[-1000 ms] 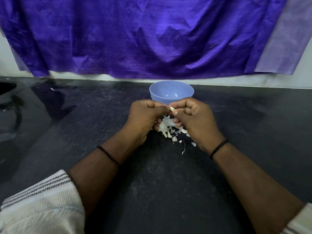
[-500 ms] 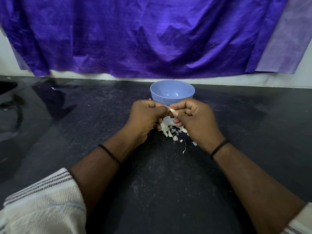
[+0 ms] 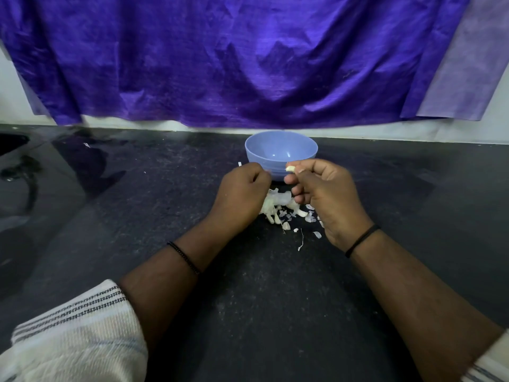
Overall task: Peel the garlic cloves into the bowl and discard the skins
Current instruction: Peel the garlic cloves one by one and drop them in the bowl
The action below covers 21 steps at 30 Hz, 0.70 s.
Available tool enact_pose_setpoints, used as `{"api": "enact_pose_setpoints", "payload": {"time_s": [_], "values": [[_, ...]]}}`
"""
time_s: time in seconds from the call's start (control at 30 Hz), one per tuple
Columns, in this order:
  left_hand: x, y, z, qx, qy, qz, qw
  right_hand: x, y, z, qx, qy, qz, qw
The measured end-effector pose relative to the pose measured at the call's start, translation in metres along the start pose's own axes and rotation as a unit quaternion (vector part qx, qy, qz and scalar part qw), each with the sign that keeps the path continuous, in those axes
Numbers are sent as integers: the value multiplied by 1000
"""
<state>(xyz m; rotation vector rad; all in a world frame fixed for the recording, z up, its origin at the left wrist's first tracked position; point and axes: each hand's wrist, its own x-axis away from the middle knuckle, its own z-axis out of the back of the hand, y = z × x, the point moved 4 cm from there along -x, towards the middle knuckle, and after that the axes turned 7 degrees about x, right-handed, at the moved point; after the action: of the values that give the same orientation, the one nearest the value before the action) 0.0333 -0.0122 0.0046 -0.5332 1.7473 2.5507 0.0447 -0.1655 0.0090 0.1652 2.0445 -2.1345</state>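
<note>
Step in hand: one clove seems peeled, not yet dropped. Right hand pinches garlic clove in fingers, just before rim of blue bowl. Left hand curled; whether it grasps skin, cannot tell. Heap of skins and cloves lies on desk between hands. Next move probably: carry clove over rim, release into bowl, which looks empty.

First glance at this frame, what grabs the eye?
The big purple cloth draped across the back wall, then the blue bowl below it on the dark counter. In front of the bowl, the right hand pinches a garlic clove above a pile of skins.
</note>
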Motion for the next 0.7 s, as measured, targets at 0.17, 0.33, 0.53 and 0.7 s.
{"api": "enact_pose_setpoints", "payload": {"time_s": [0.17, 0.33, 0.53, 0.7], "values": [[4, 5, 1, -91, 13, -76, 993, -1, 3, 1, 23, 1, -9, 1000], [4, 6, -2, 13, -6, -96, 995, 0, 3, 0, 24, -4, -11, 1000], [4, 6, -2, 59, -18, -89, 994, 0, 2, 0, 26, -1, -4, 1000], [4, 6, -2, 59, -15, -90, 994, 0, 3, -1, 45, -16, 11, 999]]}}
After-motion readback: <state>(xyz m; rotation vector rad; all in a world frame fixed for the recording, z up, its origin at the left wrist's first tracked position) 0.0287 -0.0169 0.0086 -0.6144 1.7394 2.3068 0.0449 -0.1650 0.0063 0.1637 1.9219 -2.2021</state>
